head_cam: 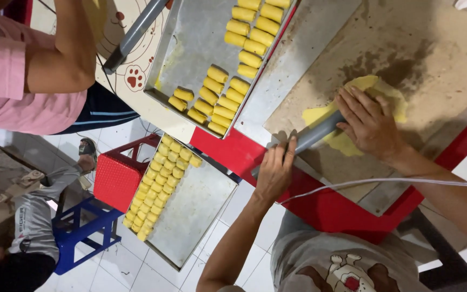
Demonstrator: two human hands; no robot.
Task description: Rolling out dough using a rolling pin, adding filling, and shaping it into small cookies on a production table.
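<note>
A flattened sheet of yellow dough (pixel 363 89) lies on a floured brown board (pixel 433 48). A grey tube roller (pixel 320 132) rests across the dough's near edge. My left hand (pixel 274 173) curls around the roller's near end. My right hand (pixel 371 127) lies flat on the roller's far end and the dough, fingers spread.
A metal tray (pixel 190 48) on the table holds rows of yellow dough rolls (pixel 217 97). A second tray (pixel 195 205) with several more rolls rests on a red stool (pixel 115 181), beside a blue stool (pixel 82 232). A person in a pink shirt (pixel 6 81) holds another grey roller (pixel 136 32). A white cable (pixel 379 183) crosses my right forearm.
</note>
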